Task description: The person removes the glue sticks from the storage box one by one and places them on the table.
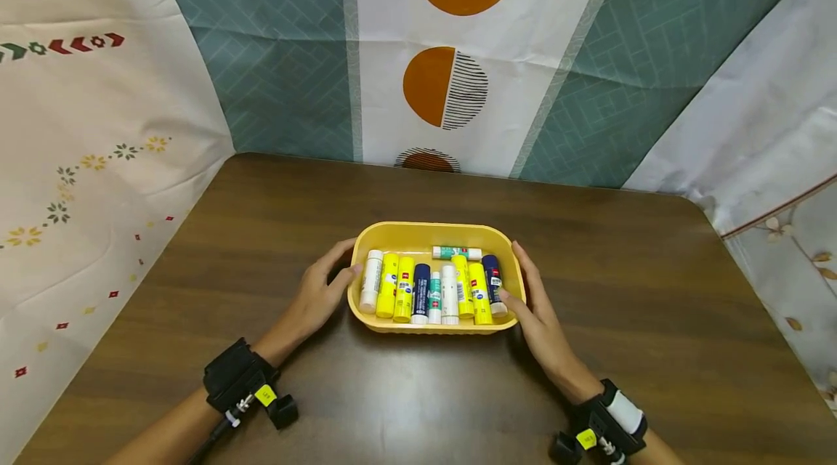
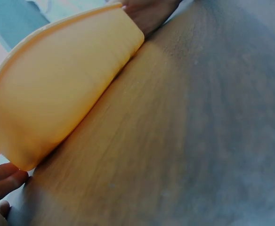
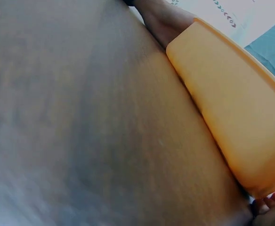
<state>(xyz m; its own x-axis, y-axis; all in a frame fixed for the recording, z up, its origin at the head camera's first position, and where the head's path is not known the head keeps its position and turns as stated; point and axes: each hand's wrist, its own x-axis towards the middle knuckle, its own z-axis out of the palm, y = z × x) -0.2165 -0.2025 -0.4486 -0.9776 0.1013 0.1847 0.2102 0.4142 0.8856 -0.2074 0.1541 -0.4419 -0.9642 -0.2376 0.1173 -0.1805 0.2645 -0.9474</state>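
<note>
A yellow plastic basket [image 1: 431, 329] stands on the wooden table with several glue sticks in it. Yellow glue sticks [image 1: 387, 285], dark blue ones [image 1: 421, 292] and white ones [image 1: 370, 282] lie side by side. One small green-and-white stick [image 1: 456, 253] lies crosswise along the far wall. My left hand [image 1: 322, 296] grips the basket's left end, thumb at the rim and fingers along the outside. At the right end my right hand [image 1: 538, 320] holds on, its thumb reaching over the rim beside a dark blue stick. Both wrist views show the basket's outer wall [image 2: 62, 80] down at the table surface.
The brown wooden table [image 1: 418, 399] extends around the basket on every side. Behind its far edge hangs a teal and white patterned cloth [image 1: 288, 73]. White printed cloths hang at left [image 1: 98, 182] and right [image 1: 771, 131]. Each wrist wears a strapped camera [image 1: 242, 378].
</note>
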